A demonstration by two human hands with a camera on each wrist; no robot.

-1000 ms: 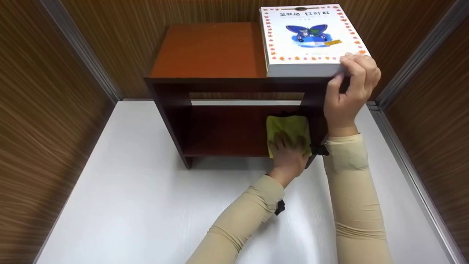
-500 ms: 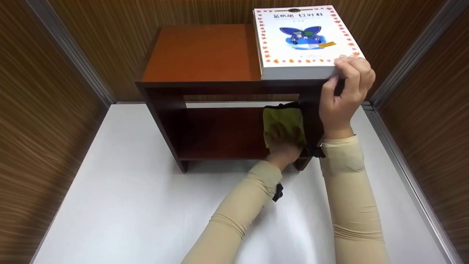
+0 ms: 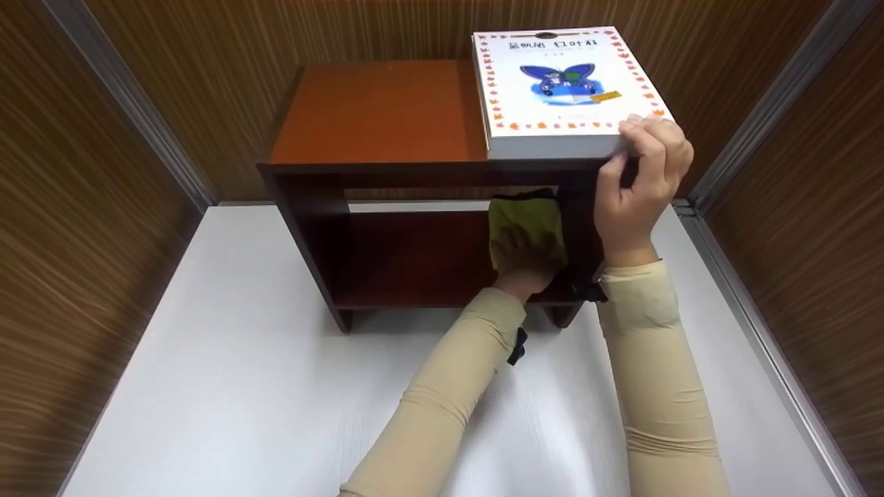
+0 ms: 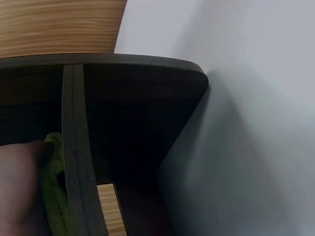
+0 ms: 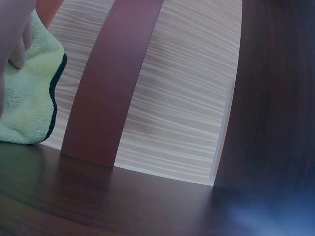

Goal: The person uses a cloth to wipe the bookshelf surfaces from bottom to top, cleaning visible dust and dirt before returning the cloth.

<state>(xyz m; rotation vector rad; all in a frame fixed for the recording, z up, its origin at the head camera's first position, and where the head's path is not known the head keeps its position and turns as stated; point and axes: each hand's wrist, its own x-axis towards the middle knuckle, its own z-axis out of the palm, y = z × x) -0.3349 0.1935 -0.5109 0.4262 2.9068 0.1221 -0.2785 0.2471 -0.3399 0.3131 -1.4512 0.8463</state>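
Observation:
In the head view my left hand [image 3: 526, 261] lies with spread fingers on a yellow-green cloth [image 3: 526, 215] on the lower board of a small brown shelf [image 3: 387, 114]. The cloth is near the right side panel and has a dark edge. My right hand [image 3: 642, 183] grips the shelf's top right front corner, fingertips against a thick white book [image 3: 566, 83] with a butterfly cover, thumb at the front edge. Part of a hand [image 4: 17, 184] and the cloth [image 4: 56, 196] show in the left wrist view. In the right wrist view fingers [image 5: 18, 51] press the cloth [image 5: 37, 93].
The shelf stands on a white table [image 3: 228, 386] close to the wood-grain back wall [image 3: 387, 27]. Similar panels rise at left [image 3: 83, 207] and right [image 3: 815, 193], with metal strips along the corners.
My left hand and the cloth have moved further back on the lower board. The right hand keeps its hold on the corner. The head view has shifted slightly.

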